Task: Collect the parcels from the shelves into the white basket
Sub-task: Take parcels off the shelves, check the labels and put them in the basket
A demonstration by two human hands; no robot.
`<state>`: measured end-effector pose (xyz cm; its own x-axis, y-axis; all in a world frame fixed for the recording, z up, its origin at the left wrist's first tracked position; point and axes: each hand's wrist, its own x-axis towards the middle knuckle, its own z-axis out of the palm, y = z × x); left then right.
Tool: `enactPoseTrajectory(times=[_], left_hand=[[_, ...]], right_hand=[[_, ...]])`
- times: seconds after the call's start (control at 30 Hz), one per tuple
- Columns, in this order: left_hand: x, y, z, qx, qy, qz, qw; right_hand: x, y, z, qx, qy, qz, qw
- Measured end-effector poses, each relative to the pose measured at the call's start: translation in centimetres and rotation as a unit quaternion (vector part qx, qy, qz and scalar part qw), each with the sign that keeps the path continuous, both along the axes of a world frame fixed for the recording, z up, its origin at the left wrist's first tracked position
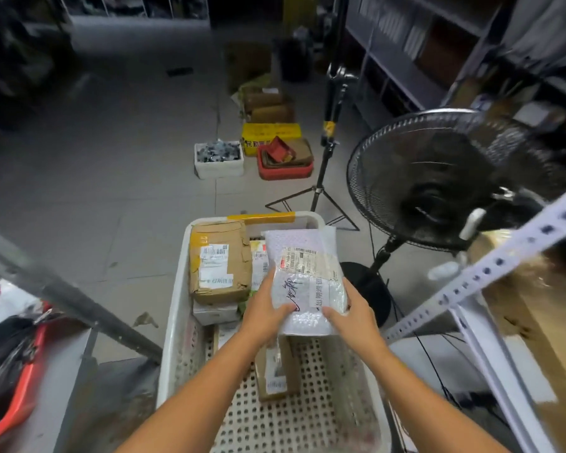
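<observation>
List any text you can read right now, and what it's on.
Nothing reads clearly.
Bubble mailer: printed label too small; black handwriting illegible.
Brown box: barcode labels too small.
Yellow box: red characters blurred.

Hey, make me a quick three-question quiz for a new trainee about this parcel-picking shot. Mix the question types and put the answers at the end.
1. True or false: both the left hand and the right hand hold the white bubble mailer.
2. Multiple choice: where is the taped brown box? A) in the far left corner of the white basket; B) in its near right corner; C) on the floor beside it.
3. Fill in the blank: the black thing standing to the right of the basket is a ____.

Key: 1 true; 2 A; 3 fan.
</observation>
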<state>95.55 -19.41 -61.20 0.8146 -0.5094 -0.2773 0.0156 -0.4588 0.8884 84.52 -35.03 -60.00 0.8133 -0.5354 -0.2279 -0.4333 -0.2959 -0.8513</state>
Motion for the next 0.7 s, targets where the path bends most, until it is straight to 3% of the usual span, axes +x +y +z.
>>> enactPoseTrajectory(times=[0.33, 0.7], left_hand=[[7.8, -5.4, -11.2, 0.036, -0.019, 0.035, 0.999], [8.5, -5.3, -11.1, 0.071, 0.008, 0.000, 0.997]], right_hand=[[10.7, -6.4, -10.8, -0.026, 0.057, 0.059, 0.996], [11.8, -6.3, -10.0, -0.034, 0.172, 0.107, 0.979]])
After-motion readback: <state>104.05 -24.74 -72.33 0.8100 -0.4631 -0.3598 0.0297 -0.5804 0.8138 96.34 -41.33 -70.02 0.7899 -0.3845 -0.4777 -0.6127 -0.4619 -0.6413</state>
